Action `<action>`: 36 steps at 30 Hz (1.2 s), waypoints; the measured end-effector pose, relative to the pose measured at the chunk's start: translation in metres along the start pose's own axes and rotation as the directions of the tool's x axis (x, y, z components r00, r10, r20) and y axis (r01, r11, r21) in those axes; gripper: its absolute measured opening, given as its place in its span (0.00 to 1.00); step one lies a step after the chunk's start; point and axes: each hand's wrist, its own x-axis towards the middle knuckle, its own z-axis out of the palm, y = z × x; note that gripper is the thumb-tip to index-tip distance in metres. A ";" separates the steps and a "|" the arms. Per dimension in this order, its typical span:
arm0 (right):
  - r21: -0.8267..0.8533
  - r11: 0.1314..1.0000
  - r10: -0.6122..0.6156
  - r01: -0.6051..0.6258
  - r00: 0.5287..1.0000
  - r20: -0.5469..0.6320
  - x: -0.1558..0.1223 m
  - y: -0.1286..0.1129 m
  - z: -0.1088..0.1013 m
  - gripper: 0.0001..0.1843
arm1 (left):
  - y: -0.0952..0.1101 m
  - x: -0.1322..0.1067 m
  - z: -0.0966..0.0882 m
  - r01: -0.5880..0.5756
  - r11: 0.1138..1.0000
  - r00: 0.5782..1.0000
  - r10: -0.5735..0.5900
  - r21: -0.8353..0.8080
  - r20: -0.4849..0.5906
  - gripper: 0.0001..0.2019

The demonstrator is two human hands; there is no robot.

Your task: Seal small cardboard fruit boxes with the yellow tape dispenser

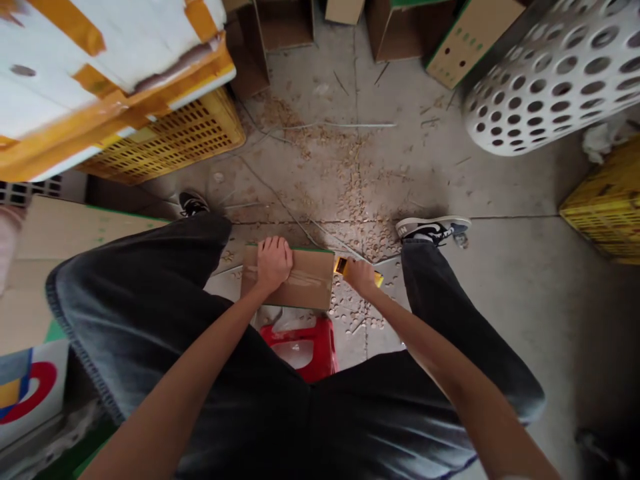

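Because both hands meet over it, the flat brown cardboard panel [313, 283] with a green edge sits at the centre of the view, held in front of the body between the knees and just above a red plastic stool [320, 347]; whether anything beneath it bears its weight is hidden. The left grip [273, 265] looks released, its palm pressed down on the panel and its fingers spread toward the green edge, beside a strip of clear tape [303, 280]. That flat pressure seems meant to steady the cardboard against the other hand. The right grip [361, 277] is clenched around a yellow plastic hand tool [343, 267], possibly a box cutter, whose ends show on both sides of the fist, right at the panel's edge. Holding it there appears to bring the tool to the cardboard while the 2 forearms stay close to the body. Wide charcoal-grey trousers [150, 300] frame the work, with black-and-white sneakers [433, 230] planted apart on a concrete floor [500, 267] scattered with pale wood-like chips [350, 200]. Farther out stand a yellow perforated plastic crate [170, 137], a white plastic bin with round holes [550, 80], and open brown cardboard boxes [470, 40], all set back around the seated figure, which seems to leave room for the legs and the panel.
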 end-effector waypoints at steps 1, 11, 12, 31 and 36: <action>-0.008 1.000 0.006 -0.006 1.000 -0.030 -0.009 0.010 -0.011 0.24 | 0.000 0.000 0.000 0.000 1.000 1.000 0.000 -0.004 0.001 0.24; 0.254 0.966 0.173 -0.041 0.835 -0.523 -0.125 0.025 -0.142 0.37 | -0.004 -0.003 0.006 -0.002 0.995 0.999 -0.001 -0.097 -0.032 0.25; 0.347 0.938 0.199 0.005 0.812 -0.549 -0.125 0.022 -0.145 0.37 | -0.007 -0.002 0.006 -0.004 0.995 0.999 0.001 -0.098 -0.034 0.25; 0.690 0.675 0.407 0.262 0.648 -0.644 -0.083 0.013 -0.179 0.37 | 0.063 -0.077 -0.037 -0.255 0.967 0.965 0.255 -0.014 0.062 0.36; 0.697 0.664 0.424 0.270 0.632 -0.649 -0.085 0.019 -0.179 0.37 | -0.053 -0.016 -0.097 -0.252 0.968 0.967 0.251 0.023 0.035 0.28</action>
